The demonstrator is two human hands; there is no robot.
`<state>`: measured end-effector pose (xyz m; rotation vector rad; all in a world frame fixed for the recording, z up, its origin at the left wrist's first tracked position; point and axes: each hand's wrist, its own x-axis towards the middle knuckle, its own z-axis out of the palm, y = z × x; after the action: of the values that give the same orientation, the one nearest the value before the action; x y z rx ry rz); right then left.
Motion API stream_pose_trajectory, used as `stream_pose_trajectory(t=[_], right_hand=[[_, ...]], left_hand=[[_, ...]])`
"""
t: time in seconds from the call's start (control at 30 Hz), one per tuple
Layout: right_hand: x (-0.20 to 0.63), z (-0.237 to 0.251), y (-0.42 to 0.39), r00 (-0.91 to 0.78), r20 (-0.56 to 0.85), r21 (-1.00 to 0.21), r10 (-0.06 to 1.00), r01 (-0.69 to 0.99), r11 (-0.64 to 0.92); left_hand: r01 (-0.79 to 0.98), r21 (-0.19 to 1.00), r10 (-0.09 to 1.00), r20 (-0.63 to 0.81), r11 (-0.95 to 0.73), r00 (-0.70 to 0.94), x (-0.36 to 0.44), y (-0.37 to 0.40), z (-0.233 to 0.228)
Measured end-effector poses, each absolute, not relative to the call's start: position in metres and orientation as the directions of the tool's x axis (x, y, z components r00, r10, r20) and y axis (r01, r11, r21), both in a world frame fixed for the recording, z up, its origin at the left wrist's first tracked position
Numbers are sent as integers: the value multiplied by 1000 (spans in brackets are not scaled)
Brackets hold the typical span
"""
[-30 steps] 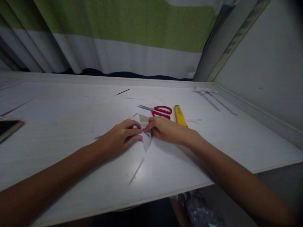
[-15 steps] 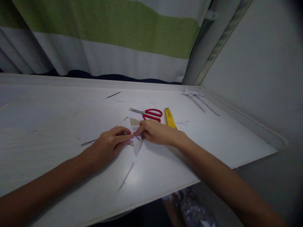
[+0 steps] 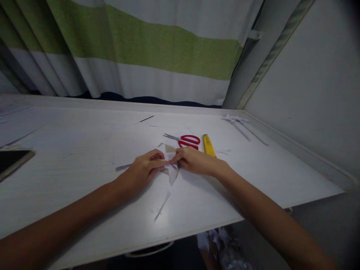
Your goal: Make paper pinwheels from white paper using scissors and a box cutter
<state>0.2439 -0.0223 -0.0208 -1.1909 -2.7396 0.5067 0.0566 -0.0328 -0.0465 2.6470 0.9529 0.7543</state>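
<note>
A folded white paper piece [image 3: 173, 176] with pointed, star-like flaps and some greyish-beige areas lies on the white table. From the left, my left hand [image 3: 147, 165] grips its edge with bent fingers, the index finger stretched across the middle. My right hand [image 3: 191, 159] is closed at the paper's right side, its fingertips pressed on the centre against the left fingertips. Fingers hide much of the folds. Just beyond the right hand lie red-handled scissors [image 3: 189, 139], blades pointing left. A yellow utility knife [image 3: 208, 145] rests to their right.
A thin paper strip [image 3: 162, 206] lies in front of the hands. White folded paper shapes with long strips [image 3: 234, 119] sit at the back right corner. A dark-screened device [image 3: 14, 161] is at the left edge. A thin dark stick [image 3: 146, 118] lies farther back.
The view has swung left, so everything sits farther right and the dark-screened device has come into view. Both hands stay on the folded paper with nearly the same hold.
</note>
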Motion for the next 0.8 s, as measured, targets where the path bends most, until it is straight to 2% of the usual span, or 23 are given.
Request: stream_pose_trajectory(t=[0.4, 0.8], right_hand=[[245, -19, -23, -685, -70, -379, 725, 691, 616], [245, -21, -23, -694, -56, -355, 718, 686, 635]], left_hand=[[509, 309, 595, 388, -803, 704, 52, -30, -54], [492, 283, 566, 341, -823, 751, 51, -29, -53]])
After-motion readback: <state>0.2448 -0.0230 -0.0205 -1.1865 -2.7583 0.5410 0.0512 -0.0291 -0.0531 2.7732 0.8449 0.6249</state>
